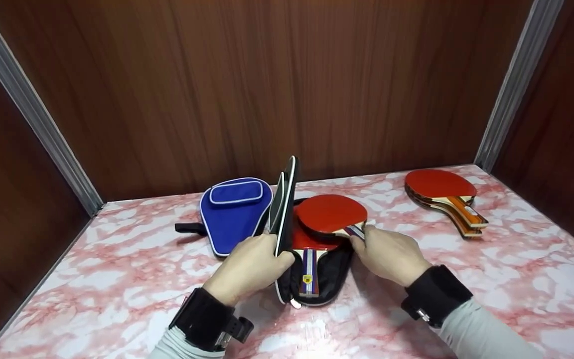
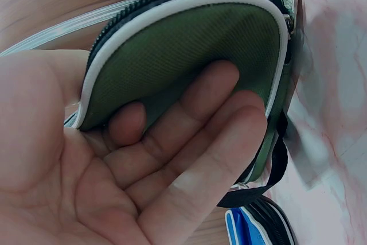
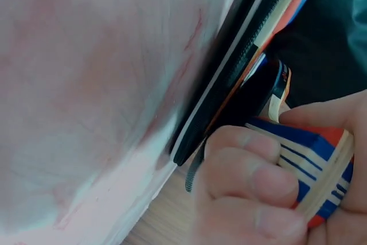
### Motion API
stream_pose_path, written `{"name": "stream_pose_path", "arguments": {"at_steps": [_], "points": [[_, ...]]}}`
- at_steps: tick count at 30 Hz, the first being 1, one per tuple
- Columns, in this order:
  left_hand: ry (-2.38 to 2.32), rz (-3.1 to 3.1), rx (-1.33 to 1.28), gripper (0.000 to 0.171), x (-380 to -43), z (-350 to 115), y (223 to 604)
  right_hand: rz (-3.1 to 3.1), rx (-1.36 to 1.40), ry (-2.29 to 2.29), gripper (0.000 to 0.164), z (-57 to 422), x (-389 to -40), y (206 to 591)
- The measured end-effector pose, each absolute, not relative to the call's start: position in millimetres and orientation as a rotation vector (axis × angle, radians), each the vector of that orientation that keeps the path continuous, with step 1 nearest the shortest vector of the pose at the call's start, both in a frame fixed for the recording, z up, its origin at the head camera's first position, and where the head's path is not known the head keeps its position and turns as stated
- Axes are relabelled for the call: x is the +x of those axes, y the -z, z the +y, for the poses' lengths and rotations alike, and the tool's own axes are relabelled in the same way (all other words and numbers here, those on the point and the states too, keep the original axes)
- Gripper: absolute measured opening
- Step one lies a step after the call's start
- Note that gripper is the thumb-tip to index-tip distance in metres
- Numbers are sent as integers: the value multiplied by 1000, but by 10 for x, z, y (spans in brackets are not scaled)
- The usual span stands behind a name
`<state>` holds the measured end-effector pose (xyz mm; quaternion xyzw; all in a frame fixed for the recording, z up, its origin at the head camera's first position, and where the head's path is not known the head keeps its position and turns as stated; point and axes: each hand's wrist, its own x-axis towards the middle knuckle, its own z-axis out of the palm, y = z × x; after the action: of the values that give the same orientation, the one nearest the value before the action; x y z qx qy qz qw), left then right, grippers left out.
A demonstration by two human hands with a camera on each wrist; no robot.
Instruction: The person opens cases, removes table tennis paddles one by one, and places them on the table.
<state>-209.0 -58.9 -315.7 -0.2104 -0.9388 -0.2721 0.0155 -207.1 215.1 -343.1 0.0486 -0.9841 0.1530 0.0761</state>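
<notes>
A dark green paddle case (image 2: 189,44) with white piping and a zipper stands unzipped, its lid upright. My left hand (image 1: 249,264) holds the lid's edge, thumb on the inner side and fingers on the green outside. One table tennis paddle (image 1: 309,271) with a striped handle lies in the black-lined lower half. Above it, my right hand (image 1: 391,252) grips the striped handle of a second red paddle (image 1: 332,214), whose blade overlaps the first one. The right wrist view shows my fingers curled round that handle (image 3: 312,147).
Left of the open case lies a blue paddle case (image 1: 237,227) with a black strap (image 1: 190,228). Two stacked red paddles (image 1: 441,184) lie at the back right. Wooden panels (image 1: 287,99) enclose the pink marbled table (image 1: 132,279) at the back and sides.
</notes>
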Motion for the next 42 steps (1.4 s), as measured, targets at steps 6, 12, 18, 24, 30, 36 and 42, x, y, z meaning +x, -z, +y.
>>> {"name": "stream_pose_path", "arguments": {"at_steps": [6, 12, 18, 24, 30, 36, 42], "points": [[837, -2917, -657, 25, -2088, -579, 3153, -2918, 130, -495, 36, 2306, -2125, 3393], [857, -2917, -656, 26, -2076, -578, 3155, -2888, 95, -429, 39, 2478, -2269, 3378], [854, -2907, -656, 26, -2072, -575, 3158, -2894, 23, -370, 41, 2680, -2452, 3423], [854, -2909, -650, 25, -2079, -568, 3164, -2889, -31, -351, 42, 2826, -2564, 3514], [862, -2915, -636, 25, -2081, -564, 3180, -2905, -51, -339, 40, 2860, -2623, 3590], [860, -2904, -650, 27, -2084, -569, 3182, -2945, -69, -337, 40, 2825, -2654, 3597], [865, -2903, -648, 26, -2087, -581, 3178, -3003, -77, -315, 41, 2826, -2660, 3578]]}}
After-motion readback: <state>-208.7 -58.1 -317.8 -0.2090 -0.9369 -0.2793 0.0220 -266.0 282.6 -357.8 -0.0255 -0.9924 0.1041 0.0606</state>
